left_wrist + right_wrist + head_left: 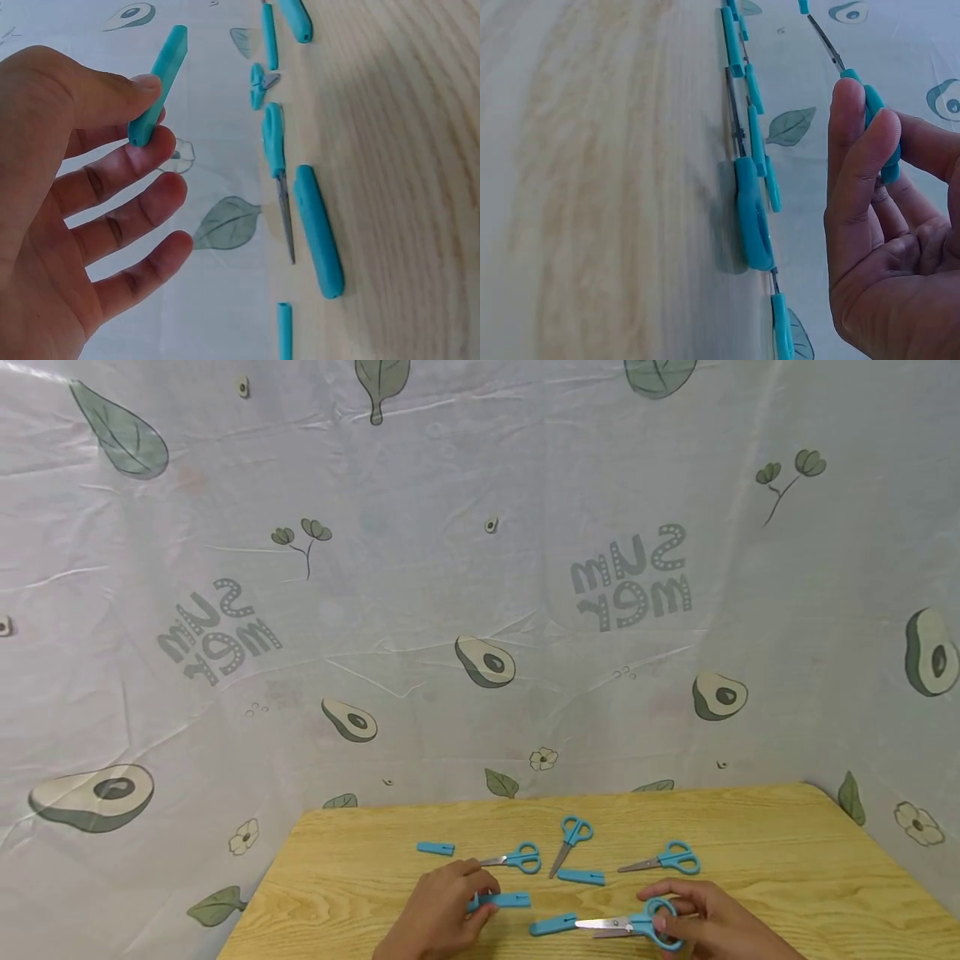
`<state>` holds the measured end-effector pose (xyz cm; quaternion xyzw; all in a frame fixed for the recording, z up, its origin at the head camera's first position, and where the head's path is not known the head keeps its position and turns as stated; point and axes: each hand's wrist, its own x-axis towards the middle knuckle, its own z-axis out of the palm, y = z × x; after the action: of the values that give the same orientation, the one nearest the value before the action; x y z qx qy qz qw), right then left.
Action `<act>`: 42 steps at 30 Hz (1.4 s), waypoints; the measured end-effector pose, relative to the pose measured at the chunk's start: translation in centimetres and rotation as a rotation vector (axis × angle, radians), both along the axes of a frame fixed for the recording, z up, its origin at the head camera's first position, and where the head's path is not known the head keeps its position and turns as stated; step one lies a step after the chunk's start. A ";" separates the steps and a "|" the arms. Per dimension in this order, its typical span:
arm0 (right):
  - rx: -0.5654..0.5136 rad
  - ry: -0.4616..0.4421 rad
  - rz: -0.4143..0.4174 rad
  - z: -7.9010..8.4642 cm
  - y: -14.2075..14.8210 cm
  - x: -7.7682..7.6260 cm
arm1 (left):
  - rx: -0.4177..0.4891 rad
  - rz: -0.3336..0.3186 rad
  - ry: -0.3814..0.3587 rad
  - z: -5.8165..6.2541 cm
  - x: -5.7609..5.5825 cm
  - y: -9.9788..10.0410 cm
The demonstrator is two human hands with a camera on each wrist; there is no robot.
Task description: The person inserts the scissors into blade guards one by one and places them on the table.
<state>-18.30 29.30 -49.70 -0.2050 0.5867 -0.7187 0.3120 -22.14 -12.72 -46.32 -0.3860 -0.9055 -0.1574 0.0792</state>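
Note:
My left hand [442, 910] pinches a blue scissors cover [171, 64] between thumb and index finger, its other fingers spread. Another blue cover [319, 232] lies on the wooden table below that hand. My right hand [708, 918] holds a pair of scissors [874, 105] by the blue handles, blades pointing left toward the left hand. Below the right hand, a second pair of scissors [751, 217] lies on the table, mostly hidden in the head view. Just left of the held blade tips is a blue cover [553, 924].
Farther back on the table [360, 868] lie three scissors: one on the left [525, 857], one in the middle [573, 835] and one on the right [678, 857]. Two covers lie there too, one far left [435, 848] and one central [581, 877]. A printed curtain [420, 593] hangs behind.

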 end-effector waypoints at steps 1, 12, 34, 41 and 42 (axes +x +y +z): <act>0.012 0.011 -0.005 0.2 -0.1 -0.1 | 0.007 0.003 0.002 0.1 0.0 0.0; 0.161 0.108 -0.111 1.6 -1.1 -0.7 | 0.067 0.010 0.020 0.7 -0.1 0.1; 0.181 0.090 -0.185 3.2 -3.1 -1.6 | 0.160 -0.027 0.117 1.9 -0.3 0.5; 0.191 0.099 -0.192 3.3 -3.6 -1.6 | 0.166 -0.034 0.098 2.2 -0.2 0.3; 0.182 0.099 -0.189 3.3 -3.7 -1.6 | 0.168 -0.034 0.095 2.3 -0.2 0.3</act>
<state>-19.93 25.63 -46.36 -0.1551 0.6808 -0.6777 0.2308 -22.30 -12.39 -44.06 -0.4005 -0.8776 -0.2156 0.1512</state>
